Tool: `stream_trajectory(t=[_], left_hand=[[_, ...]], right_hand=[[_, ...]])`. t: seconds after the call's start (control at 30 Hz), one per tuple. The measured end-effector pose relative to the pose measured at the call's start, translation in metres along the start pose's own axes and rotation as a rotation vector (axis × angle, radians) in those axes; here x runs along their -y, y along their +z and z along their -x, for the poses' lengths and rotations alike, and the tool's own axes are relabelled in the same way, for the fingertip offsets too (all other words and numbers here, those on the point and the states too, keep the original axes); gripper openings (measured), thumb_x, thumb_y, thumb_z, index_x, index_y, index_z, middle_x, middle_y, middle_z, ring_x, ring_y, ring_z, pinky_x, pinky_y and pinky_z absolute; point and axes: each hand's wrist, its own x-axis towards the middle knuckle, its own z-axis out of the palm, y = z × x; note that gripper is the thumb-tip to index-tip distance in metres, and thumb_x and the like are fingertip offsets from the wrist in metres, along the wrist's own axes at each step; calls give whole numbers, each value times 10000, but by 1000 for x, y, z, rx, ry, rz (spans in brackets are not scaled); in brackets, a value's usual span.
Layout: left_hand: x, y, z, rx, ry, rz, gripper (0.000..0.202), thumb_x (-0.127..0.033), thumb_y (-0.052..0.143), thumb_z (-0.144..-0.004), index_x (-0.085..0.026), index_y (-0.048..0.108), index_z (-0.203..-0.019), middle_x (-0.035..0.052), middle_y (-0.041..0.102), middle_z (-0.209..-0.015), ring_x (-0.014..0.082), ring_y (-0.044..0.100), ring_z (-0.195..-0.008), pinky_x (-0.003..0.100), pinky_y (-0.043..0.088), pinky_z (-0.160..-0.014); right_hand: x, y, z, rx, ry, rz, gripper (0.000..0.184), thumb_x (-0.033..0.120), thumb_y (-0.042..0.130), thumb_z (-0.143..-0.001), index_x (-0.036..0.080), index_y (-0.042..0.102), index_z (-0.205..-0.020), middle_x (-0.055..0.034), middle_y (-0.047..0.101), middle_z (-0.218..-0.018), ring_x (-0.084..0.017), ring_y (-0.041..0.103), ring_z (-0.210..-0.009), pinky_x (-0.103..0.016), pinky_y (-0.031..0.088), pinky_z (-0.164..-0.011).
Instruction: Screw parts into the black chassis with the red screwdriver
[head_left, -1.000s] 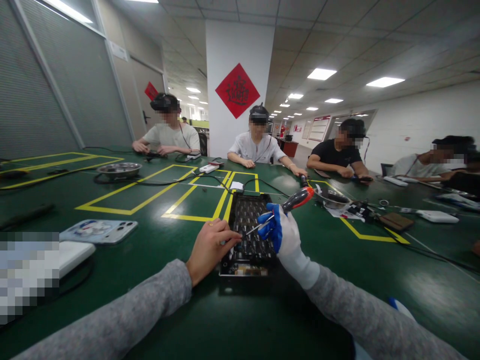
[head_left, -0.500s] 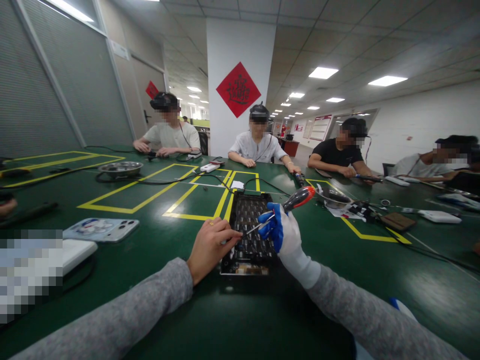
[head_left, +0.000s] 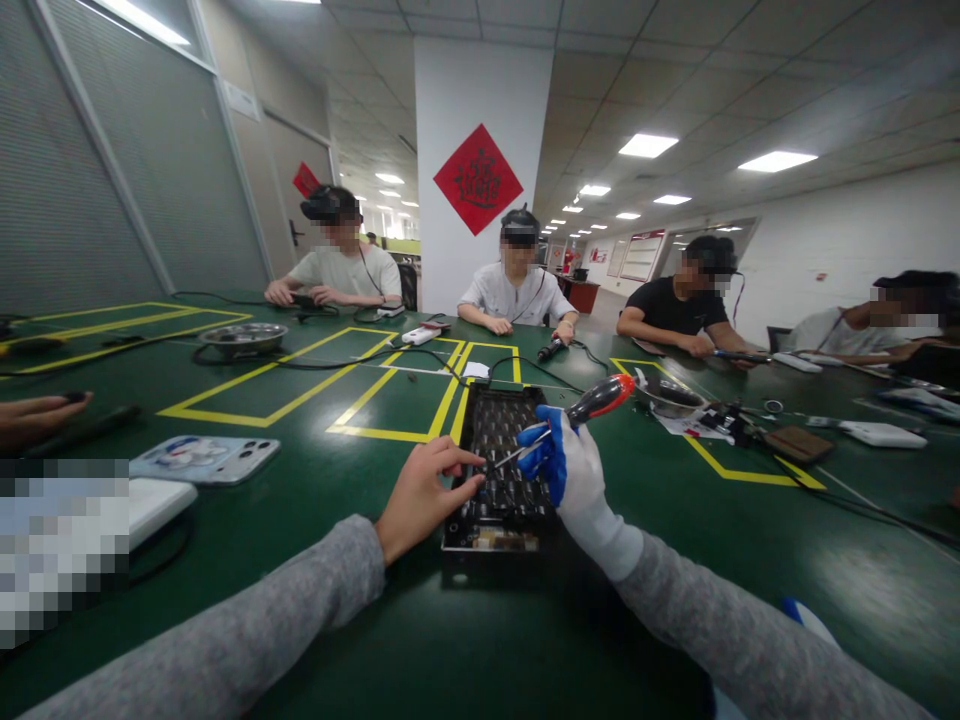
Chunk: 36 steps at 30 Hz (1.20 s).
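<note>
A black rectangular casing (head_left: 491, 410), open at the top and lined with rows of shiny dark parts, lies on the green table in front of me. My bare left hand (head_left: 424, 490) is at its left side, thumb and forefinger apart over the edge. My right hand (head_left: 576, 470), in a white glove with blue fingers, grips a screwdriver (head_left: 602, 397) with a black and red handle. The shaft slants down to the left, and its tip is close to my left fingertips. Whether the tip touches anything is too small to tell.
To the left lie a phone (head_left: 206, 460) and a white box (head_left: 161, 505). Metal bowls stand at left (head_left: 244, 338) and right (head_left: 667, 395). Black cables (head_left: 337, 362) cross the table. A brown wallet-like object (head_left: 796, 445) lies right. Several people sit around; another person's hand (head_left: 45, 415) reaches in left.
My left thumb and forefinger have moved apart from a pinch. My right hand and the screwdriver have hardly moved. The other person's hand at the left edge has come further into view.
</note>
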Motion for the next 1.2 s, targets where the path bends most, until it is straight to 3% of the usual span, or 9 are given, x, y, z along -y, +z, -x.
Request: stream_trajectory(t=[0.4,0.83,1.2], left_hand=[[4,2,-2,105,-81,142,272,-429,638,-719,-192,681,-844,8,539,-724,132,501,-679,267,396,-648],[7,5,-2,109,-73,198,192,-331,620,-750,-179,674,-855,11,548,-730,130,509,-688,265,406,-649],[4,3,-2,96,-92,178,210,-245,583,-742,-194,640,-937,-22,458,-693,119,458,-659,253,378,-641]], right_hand=[[5,2,6,3,-13,27,436,512,525,-768,158,552,-1022,-8,649,-668,-101,568,-433,-212,460,-407],[6,4,8,32,-21,39,390,482,503,-798,161,542,-1016,-7,643,-665,-98,558,-427,-205,448,-397],[7,2,8,17,-31,52,398,478,506,-796,161,547,-1033,-16,644,-682,-105,564,-447,-225,474,-426]])
